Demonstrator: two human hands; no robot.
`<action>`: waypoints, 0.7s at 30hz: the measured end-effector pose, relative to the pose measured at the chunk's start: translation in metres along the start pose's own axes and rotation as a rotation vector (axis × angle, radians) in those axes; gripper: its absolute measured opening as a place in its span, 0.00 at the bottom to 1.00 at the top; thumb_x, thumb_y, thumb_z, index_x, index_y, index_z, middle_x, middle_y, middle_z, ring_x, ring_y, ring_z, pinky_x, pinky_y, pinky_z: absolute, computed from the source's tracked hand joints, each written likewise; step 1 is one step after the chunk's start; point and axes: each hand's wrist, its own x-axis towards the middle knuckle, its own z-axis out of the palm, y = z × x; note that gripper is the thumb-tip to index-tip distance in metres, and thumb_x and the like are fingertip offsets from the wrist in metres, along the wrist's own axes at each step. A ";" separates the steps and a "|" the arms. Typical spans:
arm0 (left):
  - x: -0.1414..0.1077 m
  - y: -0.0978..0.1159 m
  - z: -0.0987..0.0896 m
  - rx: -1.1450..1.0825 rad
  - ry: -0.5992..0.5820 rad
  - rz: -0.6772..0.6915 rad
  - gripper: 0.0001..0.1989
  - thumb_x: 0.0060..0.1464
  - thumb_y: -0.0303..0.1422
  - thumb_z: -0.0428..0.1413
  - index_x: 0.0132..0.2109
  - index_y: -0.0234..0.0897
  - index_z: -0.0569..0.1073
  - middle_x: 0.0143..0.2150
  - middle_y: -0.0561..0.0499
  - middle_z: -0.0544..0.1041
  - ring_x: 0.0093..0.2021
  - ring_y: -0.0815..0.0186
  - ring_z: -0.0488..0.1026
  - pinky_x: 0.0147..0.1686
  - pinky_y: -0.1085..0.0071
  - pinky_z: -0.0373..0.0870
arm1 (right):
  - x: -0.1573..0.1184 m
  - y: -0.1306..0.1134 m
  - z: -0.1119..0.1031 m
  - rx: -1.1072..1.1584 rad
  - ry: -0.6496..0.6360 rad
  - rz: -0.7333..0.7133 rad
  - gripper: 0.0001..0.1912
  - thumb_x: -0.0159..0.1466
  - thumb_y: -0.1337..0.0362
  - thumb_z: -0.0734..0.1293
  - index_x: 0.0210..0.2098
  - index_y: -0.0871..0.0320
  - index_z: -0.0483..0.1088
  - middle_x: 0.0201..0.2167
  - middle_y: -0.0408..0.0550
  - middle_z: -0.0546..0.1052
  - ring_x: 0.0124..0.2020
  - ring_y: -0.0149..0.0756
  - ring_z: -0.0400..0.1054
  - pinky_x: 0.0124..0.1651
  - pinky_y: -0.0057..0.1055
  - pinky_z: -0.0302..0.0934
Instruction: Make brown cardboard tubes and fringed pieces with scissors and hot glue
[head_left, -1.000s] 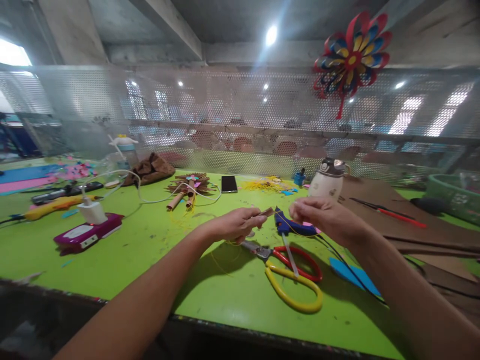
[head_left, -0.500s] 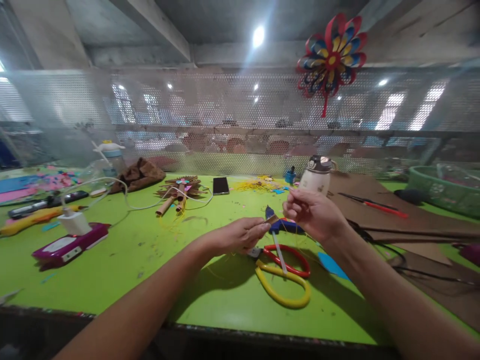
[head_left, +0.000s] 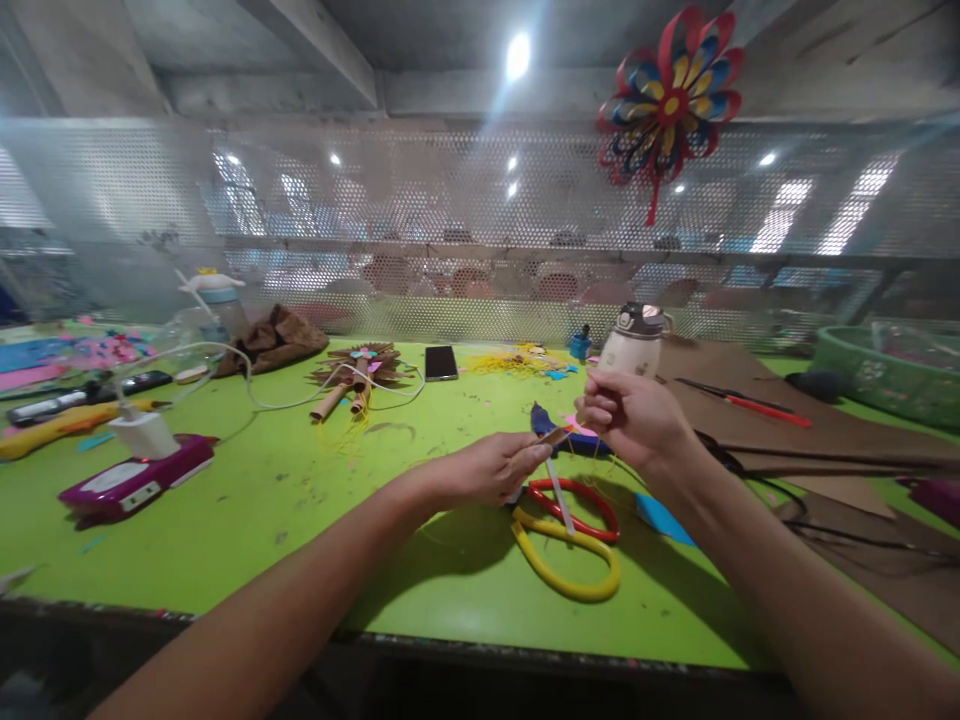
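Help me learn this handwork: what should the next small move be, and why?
Perhaps steady the far end of the brown strip with the right hand: the left hand pinches it, and that end juts toward the curled right hand.

L hand (head_left: 501, 470) just L of R hand (head_left: 641, 420), both above table (head_left: 255, 530). Glue gun (head_left: 539, 420) bhd L hand, its glue stick (head_left: 561, 497) over scissors (head_left: 577, 592) handles. Phone (head_left: 441, 363) farther back. Power strip (head_left: 139, 482) far L, charger (head_left: 146, 434) on top. Insulated bottle (head_left: 634, 345) bhd R hand; cardboard (head_left: 720, 365) R.
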 end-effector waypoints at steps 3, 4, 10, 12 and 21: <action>0.000 0.001 0.001 0.015 0.005 -0.010 0.20 0.61 0.49 0.39 0.36 0.37 0.63 0.22 0.57 0.58 0.21 0.72 0.54 0.22 0.74 0.54 | 0.001 0.001 0.000 0.027 0.025 0.011 0.10 0.51 0.73 0.64 0.18 0.58 0.60 0.12 0.36 0.55 0.14 0.22 0.44 0.14 0.18 0.43; 0.000 0.001 0.001 0.023 0.005 -0.017 0.21 0.61 0.49 0.39 0.37 0.37 0.63 0.23 0.57 0.58 0.21 0.72 0.54 0.22 0.73 0.54 | 0.001 0.001 0.000 0.032 0.032 0.014 0.10 0.51 0.74 0.64 0.19 0.58 0.59 0.11 0.36 0.55 0.14 0.22 0.44 0.14 0.18 0.43; 0.001 0.002 0.002 0.062 0.043 -0.047 0.20 0.61 0.48 0.39 0.37 0.36 0.65 0.22 0.57 0.60 0.21 0.72 0.55 0.22 0.73 0.53 | 0.003 0.002 -0.001 0.034 0.082 0.022 0.11 0.50 0.75 0.63 0.18 0.58 0.56 0.10 0.34 0.53 0.12 0.20 0.44 0.13 0.16 0.42; 0.001 0.001 0.003 0.061 0.057 -0.054 0.20 0.61 0.48 0.39 0.36 0.36 0.65 0.22 0.57 0.60 0.21 0.72 0.55 0.22 0.74 0.53 | 0.003 0.003 -0.002 0.027 0.095 0.022 0.12 0.50 0.74 0.63 0.18 0.57 0.55 0.09 0.34 0.53 0.12 0.20 0.44 0.13 0.16 0.41; 0.003 0.001 0.008 0.076 0.084 -0.055 0.17 0.62 0.45 0.40 0.33 0.38 0.62 0.22 0.57 0.59 0.21 0.71 0.55 0.21 0.74 0.52 | 0.007 0.005 -0.008 -0.017 0.089 0.011 0.12 0.52 0.74 0.63 0.20 0.56 0.54 0.10 0.33 0.52 0.11 0.21 0.44 0.12 0.18 0.40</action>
